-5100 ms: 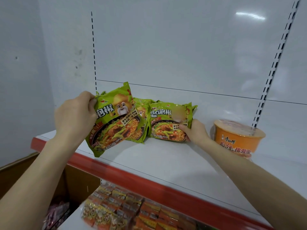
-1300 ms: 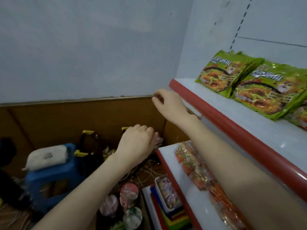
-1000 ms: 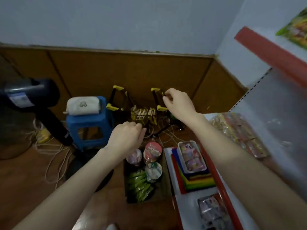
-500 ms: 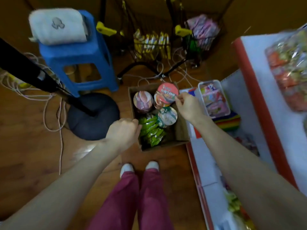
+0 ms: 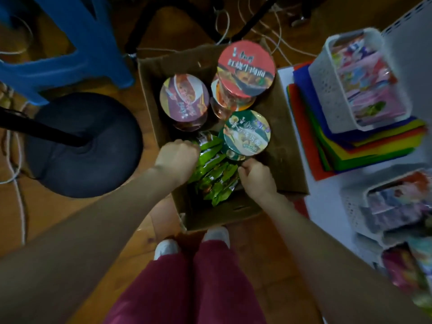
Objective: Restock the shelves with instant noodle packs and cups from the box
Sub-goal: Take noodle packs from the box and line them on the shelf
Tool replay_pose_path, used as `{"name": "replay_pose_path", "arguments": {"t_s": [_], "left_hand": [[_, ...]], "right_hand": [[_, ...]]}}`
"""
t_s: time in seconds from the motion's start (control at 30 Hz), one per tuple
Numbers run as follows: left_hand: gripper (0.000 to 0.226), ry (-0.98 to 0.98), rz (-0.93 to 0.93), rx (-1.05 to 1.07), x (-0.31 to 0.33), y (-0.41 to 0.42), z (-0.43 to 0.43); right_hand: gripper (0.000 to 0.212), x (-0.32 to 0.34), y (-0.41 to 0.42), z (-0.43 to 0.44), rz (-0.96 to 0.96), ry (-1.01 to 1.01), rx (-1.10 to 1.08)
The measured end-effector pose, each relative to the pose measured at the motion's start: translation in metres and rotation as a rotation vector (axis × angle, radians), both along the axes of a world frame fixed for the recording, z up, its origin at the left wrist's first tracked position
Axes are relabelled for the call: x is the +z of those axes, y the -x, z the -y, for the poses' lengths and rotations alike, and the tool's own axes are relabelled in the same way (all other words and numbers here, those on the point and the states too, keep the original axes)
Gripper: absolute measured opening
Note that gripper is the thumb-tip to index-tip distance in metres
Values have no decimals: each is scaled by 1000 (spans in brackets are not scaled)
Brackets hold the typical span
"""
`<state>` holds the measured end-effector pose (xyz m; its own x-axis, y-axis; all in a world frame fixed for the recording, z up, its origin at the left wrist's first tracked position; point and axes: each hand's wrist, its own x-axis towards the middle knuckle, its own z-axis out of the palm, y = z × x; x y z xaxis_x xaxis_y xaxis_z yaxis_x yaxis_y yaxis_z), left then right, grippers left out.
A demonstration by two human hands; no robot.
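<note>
Head view: both hands at the green packs in the box

We saw a blue stool (image 5: 65, 43) and a black round base (image 5: 84, 146) on the floor left of the cardboard box (image 5: 287, 141). Our left hand (image 5: 177, 157) sat curled against the left edge of the green noodle packs (image 5: 215, 174), which filled the box's near half; noodle cups (image 5: 184, 97) stood in its far half. Our right hand (image 5: 257, 176) was curled at the packs' right edge. With the fingers hidden, we could not tell whether either hand gripped a pack. A white basket (image 5: 350, 78) stood right of the box.
</note>
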<state>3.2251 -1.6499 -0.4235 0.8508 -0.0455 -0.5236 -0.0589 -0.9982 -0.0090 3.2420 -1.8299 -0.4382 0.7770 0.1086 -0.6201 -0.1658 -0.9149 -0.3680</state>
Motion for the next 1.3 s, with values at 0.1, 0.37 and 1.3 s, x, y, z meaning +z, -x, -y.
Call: {"name": "replay_pose_path", "arguments": {"t_s": [0.1, 0.37, 1.3], "left_hand": [[31, -45, -58, -6, -58, -18, 10], [63, -85, -246, 147, -149, -44, 21], [34, -61, -228, 195, -160, -62, 2]], "right_hand": [[25, -60, -4, -6, -59, -55, -61], [24, -153, -17, -25, -137, -135, -220], [41, -172, -7, -62, 48, -289, -523]]}}
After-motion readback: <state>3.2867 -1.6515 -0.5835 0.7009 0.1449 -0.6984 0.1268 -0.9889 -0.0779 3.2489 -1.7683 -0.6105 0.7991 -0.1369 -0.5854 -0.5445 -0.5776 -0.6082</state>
